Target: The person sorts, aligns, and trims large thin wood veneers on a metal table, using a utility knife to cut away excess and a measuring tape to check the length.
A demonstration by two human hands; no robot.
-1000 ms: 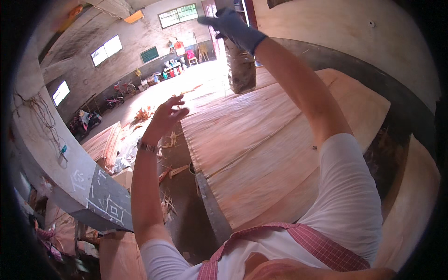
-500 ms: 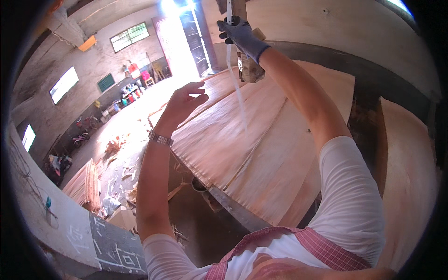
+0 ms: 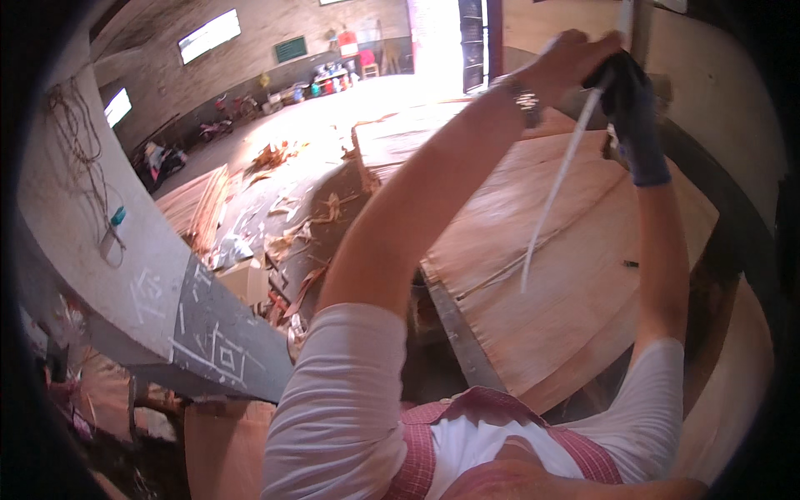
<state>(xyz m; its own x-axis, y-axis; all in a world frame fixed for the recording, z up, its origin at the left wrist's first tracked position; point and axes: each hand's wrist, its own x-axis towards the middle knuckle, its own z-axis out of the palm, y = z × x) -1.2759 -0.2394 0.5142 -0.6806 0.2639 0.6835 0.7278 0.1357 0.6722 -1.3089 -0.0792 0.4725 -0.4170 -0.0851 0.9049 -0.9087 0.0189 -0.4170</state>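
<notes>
Both of my arms are raised toward the upper right, where a narrow white strip (image 3: 557,185) runs up past my hands and hangs down in front of the stacked wood veneer sheets (image 3: 583,242). My right hand (image 3: 632,112), in a grey glove with dark fingers, is closed around the strip. Just above and to its left, my bare left hand (image 3: 575,60) has its fingertips pinched at the strip; a metal-banded watch or bracelet (image 3: 526,103) circles that wrist. A small black object (image 3: 631,263) lies on the veneer.
A concrete pillar (image 3: 150,242) with chalk marks stands close on my left. Wood scraps (image 3: 275,155) litter the floor beyond it, near stacked boards (image 3: 200,204). Another large wood sheet (image 3: 733,392) is at far right. A bright doorway (image 3: 437,50) opens at the back.
My left hand has risen rightward from open air to the strip beside my gloved right hand. The view has swung left, bringing more of the pillar in. The strip's lower end now hangs leftward.
</notes>
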